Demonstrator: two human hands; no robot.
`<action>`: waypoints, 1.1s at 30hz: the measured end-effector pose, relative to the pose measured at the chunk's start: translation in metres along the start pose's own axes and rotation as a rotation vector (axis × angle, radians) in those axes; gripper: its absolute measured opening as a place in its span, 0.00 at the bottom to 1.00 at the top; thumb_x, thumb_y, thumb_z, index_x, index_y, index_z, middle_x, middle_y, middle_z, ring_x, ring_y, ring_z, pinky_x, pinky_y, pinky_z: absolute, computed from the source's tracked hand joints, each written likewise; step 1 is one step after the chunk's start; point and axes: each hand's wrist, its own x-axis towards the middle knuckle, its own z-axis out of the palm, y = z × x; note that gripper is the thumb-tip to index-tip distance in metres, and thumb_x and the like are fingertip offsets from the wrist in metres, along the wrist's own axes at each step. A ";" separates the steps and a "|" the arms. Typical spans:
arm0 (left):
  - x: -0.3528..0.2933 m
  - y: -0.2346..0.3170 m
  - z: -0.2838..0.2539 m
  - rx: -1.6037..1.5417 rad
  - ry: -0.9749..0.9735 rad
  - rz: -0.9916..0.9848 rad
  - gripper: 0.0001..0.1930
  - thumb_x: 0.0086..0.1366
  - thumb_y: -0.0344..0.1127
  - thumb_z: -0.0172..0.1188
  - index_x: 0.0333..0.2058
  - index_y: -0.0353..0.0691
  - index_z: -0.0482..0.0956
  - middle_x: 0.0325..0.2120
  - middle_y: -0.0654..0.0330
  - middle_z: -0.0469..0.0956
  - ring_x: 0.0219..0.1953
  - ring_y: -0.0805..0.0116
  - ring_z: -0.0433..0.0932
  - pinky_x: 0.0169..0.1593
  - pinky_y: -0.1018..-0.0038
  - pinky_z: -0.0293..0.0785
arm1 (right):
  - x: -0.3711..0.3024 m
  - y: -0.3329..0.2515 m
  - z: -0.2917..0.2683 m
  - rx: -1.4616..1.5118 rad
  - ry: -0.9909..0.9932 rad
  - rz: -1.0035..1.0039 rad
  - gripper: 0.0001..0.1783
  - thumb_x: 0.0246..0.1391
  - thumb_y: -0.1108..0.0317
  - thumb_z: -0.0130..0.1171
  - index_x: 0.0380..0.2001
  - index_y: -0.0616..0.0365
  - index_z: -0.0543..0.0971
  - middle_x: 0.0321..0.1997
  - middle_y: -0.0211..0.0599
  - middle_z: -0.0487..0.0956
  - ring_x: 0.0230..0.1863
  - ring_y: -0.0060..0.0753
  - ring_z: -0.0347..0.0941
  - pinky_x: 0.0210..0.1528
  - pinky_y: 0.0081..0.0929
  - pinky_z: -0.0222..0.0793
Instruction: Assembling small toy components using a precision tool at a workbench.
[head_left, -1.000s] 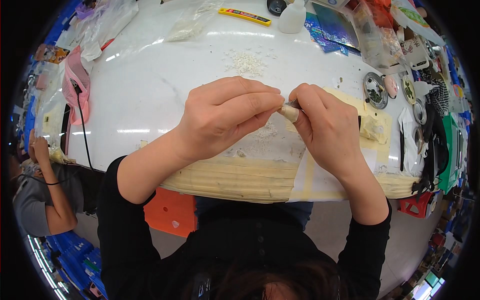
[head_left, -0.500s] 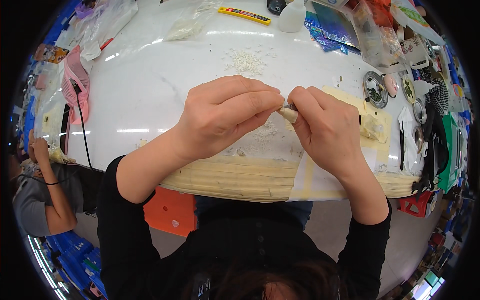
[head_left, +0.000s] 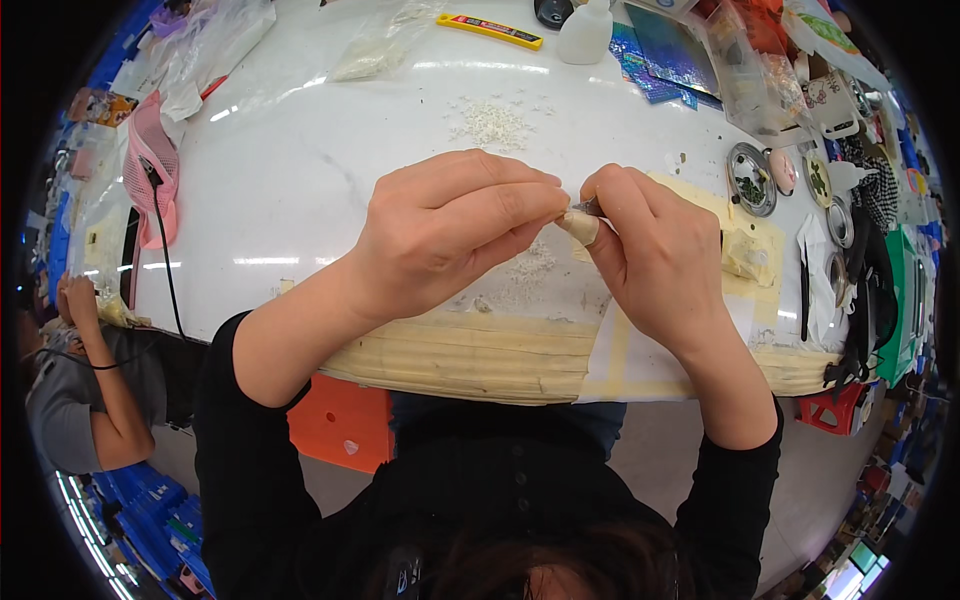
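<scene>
My left hand (head_left: pixel 450 235) and right hand (head_left: pixel 650 255) meet fingertip to fingertip, both pinched on a thin dark tool (head_left: pixel 587 208) held between them above the white table (head_left: pixel 300 200). Small white beads (head_left: pixel 495 125) lie scattered just beyond.

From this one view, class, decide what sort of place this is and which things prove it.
Probably a craft or small-parts workshop: a white worktable edged with masking tape, a pile of tiny white beads, round tins of small pieces, and a yellow utility knife.
</scene>
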 end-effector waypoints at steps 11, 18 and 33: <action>0.000 0.000 0.000 -0.002 -0.002 0.000 0.12 0.50 0.18 0.68 0.35 0.35 0.83 0.32 0.55 0.83 0.29 0.65 0.82 0.30 0.77 0.78 | 0.000 0.000 0.000 -0.004 -0.016 0.002 0.08 0.51 0.72 0.62 0.32 0.54 0.72 0.25 0.32 0.73 0.23 0.39 0.72 0.23 0.32 0.64; 0.000 0.001 0.000 0.000 -0.002 -0.001 0.12 0.50 0.18 0.68 0.35 0.35 0.83 0.32 0.55 0.83 0.29 0.65 0.82 0.30 0.77 0.78 | -0.001 0.001 0.001 -0.012 -0.022 0.008 0.09 0.49 0.73 0.62 0.32 0.54 0.72 0.25 0.32 0.73 0.23 0.38 0.72 0.22 0.32 0.64; 0.000 0.000 -0.002 0.003 -0.020 0.021 0.14 0.48 0.18 0.68 0.36 0.34 0.83 0.33 0.55 0.83 0.30 0.65 0.82 0.30 0.77 0.78 | -0.001 0.000 -0.001 0.001 -0.036 -0.028 0.08 0.49 0.72 0.62 0.30 0.54 0.72 0.23 0.32 0.72 0.21 0.38 0.70 0.21 0.32 0.62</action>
